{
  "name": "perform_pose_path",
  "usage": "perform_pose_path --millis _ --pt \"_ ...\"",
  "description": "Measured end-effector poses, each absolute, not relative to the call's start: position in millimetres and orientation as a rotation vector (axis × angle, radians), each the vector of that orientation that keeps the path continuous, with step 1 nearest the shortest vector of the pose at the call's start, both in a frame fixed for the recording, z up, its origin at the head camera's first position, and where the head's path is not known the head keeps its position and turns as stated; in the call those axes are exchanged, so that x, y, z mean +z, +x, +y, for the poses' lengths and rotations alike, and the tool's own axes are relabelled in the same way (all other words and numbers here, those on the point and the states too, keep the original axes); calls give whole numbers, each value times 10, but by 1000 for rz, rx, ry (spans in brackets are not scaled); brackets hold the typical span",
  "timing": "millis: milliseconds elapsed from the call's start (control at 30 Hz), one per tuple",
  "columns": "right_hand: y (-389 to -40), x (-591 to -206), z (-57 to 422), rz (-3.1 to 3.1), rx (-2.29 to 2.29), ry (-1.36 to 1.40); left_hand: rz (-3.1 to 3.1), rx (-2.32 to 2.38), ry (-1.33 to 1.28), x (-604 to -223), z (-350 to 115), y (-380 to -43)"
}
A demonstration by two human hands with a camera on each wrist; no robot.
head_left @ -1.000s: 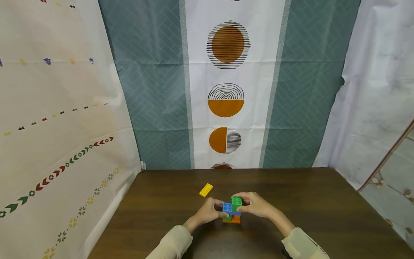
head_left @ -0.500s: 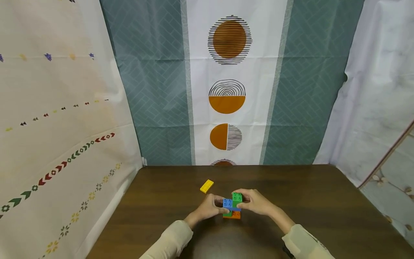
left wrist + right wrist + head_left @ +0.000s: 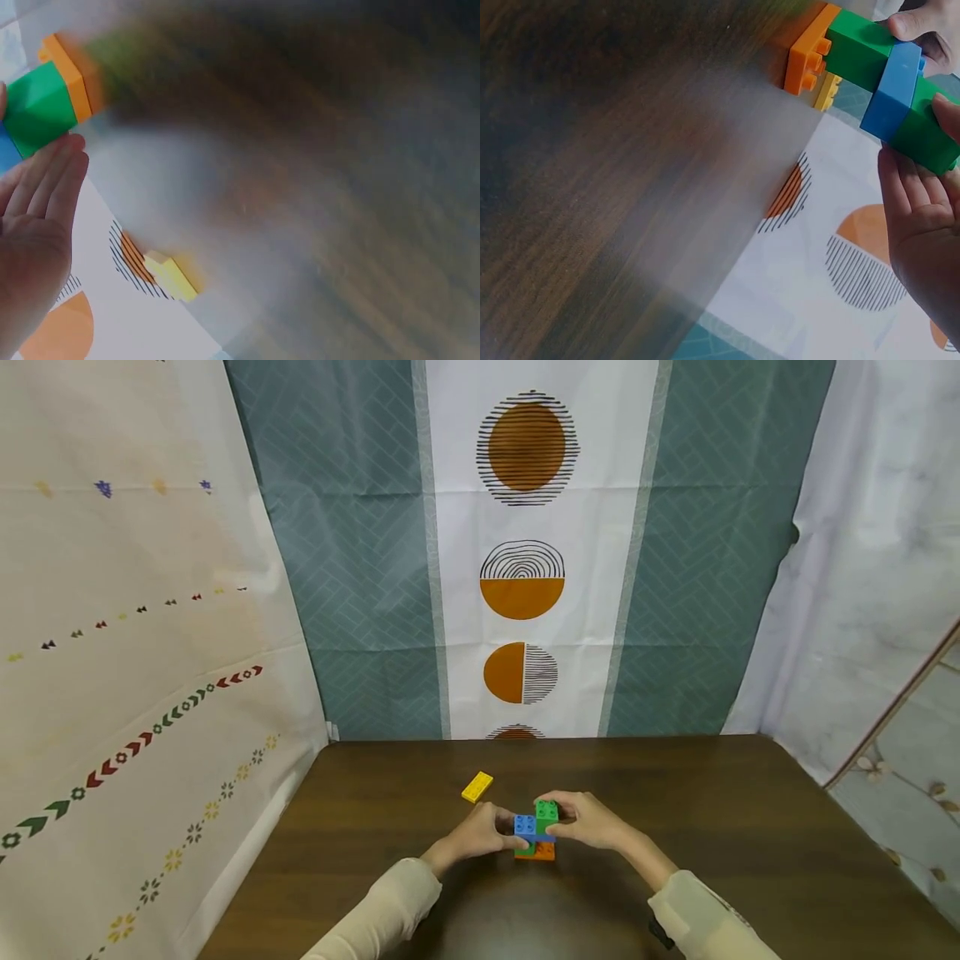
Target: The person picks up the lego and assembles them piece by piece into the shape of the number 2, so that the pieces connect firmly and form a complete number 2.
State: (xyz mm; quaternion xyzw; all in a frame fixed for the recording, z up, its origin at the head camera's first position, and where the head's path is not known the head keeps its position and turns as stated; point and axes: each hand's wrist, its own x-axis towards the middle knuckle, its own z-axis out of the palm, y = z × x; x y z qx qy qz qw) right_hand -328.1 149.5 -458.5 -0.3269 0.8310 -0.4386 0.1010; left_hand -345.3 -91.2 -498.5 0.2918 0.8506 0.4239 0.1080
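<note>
A small stack of toy building bricks stands on the table in front of me. At its base is a flat orange brick (image 3: 545, 852), with a green brick (image 3: 859, 49) on one end. Across that green brick lies a blue brick (image 3: 524, 824), its free end overhanging the orange one. Another green brick (image 3: 547, 812) sits on top of the overhang. My left hand (image 3: 475, 832) grips the stack's left side, thumb at the blue and lower green bricks. With thumb and fingers at its sides, my right hand (image 3: 592, 821) holds the upper green brick.
A loose flat yellow brick (image 3: 477, 787) lies behind and left of the stack on the dark wooden table (image 3: 375, 793). Patterned cloths hang along the back and both sides; the middle one (image 3: 525, 527) meets the table's far edge.
The head view shifts slightly. Both hands keep their places on the stack, and the bricks stay in the same arrangement.
</note>
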Motion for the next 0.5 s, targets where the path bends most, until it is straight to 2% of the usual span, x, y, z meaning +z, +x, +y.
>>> perform_pose_path --millis 233,500 --pt "-3228 -4603 1475 2450 -1291 -994 2592 1110 862 -4935 -1065 -3497" --pt "-3231 -4551 1448 2460 -1276 -995 2933 1000 777 -4771 -1313 -3731"
